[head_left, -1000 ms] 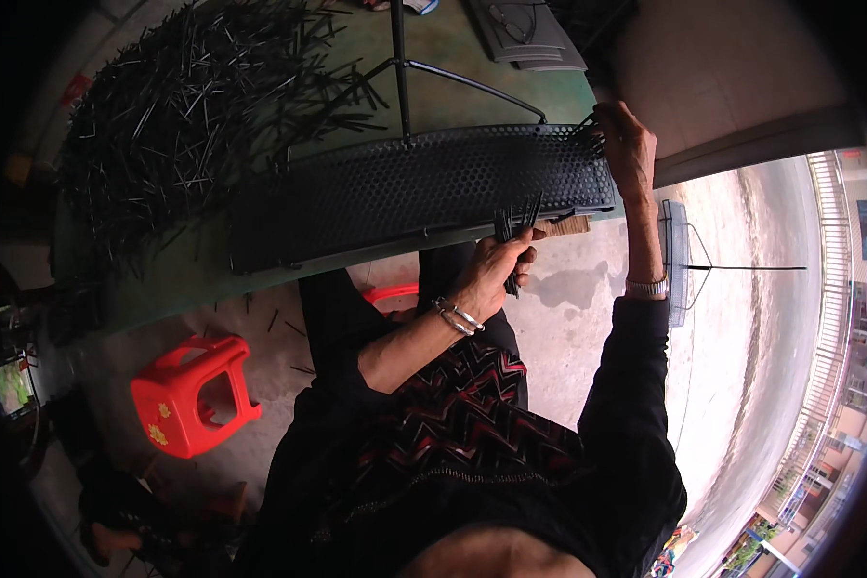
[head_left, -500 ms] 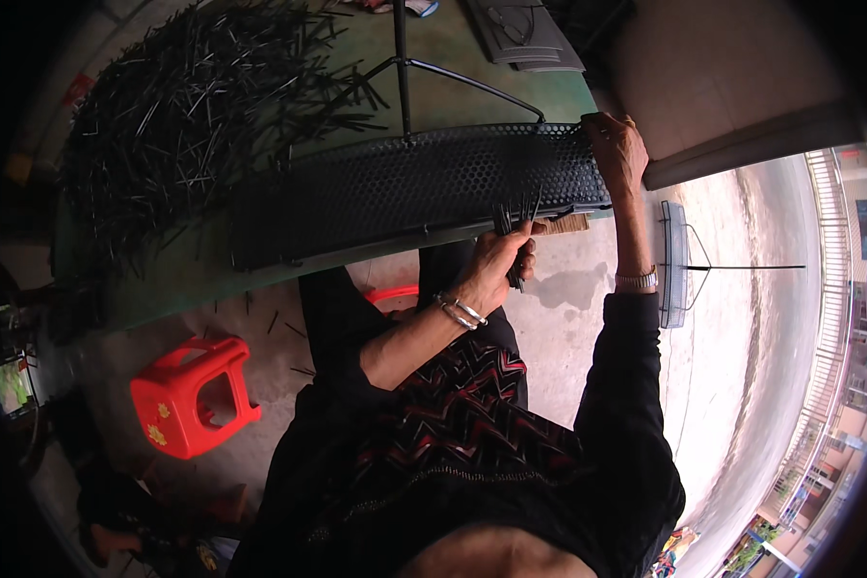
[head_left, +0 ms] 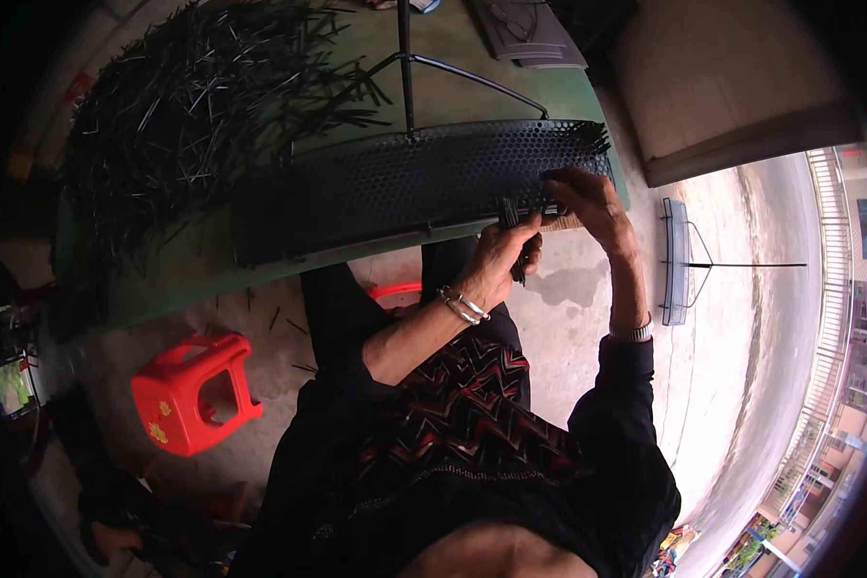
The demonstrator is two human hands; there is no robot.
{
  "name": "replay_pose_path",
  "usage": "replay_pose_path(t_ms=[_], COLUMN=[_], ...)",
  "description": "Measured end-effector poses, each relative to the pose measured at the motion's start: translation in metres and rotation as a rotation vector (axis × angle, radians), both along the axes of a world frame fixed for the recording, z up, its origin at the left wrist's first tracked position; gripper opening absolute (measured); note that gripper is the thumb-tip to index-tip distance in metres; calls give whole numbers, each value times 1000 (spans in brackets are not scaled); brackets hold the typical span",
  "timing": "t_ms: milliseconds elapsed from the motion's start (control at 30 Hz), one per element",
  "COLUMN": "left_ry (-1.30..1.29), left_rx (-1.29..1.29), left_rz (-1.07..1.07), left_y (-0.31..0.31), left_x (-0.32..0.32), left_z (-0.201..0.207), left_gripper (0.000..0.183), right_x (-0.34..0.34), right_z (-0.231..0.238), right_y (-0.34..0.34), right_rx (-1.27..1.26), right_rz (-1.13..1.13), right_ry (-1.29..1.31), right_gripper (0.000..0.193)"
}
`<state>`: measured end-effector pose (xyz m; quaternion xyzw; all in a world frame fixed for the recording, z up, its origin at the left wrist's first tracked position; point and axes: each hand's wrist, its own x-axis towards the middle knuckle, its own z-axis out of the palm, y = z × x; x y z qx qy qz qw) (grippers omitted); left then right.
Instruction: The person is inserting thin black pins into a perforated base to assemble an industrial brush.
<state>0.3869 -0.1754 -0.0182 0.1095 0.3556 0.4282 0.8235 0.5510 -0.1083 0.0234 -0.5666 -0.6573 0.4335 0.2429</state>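
A long black perforated panel with a pole and two slanting struts lies along the near side of the green table. My left hand is closed around a bundle of thin black strips at the panel's near edge. Just right of it, my right hand has its fingers bent together over the panel, close to the bundle's upper ends. Whatever those fingertips pinch is too dark and small to make out. Black strip ends stick out along the panel's right end.
A large heap of loose black strips covers the left of the green table. Grey flat sheets lie at its far right. A red plastic stool stands on the floor at left. A similar framed panel is outside at right.
My right hand has left the panel's upper right corner and come down and left, toward the strips. My left hand still grips the bundle in nearly the same place.
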Motion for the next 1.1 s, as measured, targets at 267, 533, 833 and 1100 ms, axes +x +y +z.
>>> replay_pose_path(t_ms=[267,533,833,1100], left_ry=[105,72,92,9], left_rx=[6,70,-72,-107], left_rz=[-194,-298,-256,-172], left_y=[2,7,11,7], left_x=[-6,-9,-3,5], left_z=[2,7,-7,-17], left_gripper=[23,27,35,20], right_x=[3,8,25,25], right_z=[16,15,24,9], right_y=[-3,-7,3,38], right_rx=[-228,-245,318,813], right_rz=[78,27,-354,-481], right_ry=[140,228,78,-195], right_gripper=[21,19,13,10])
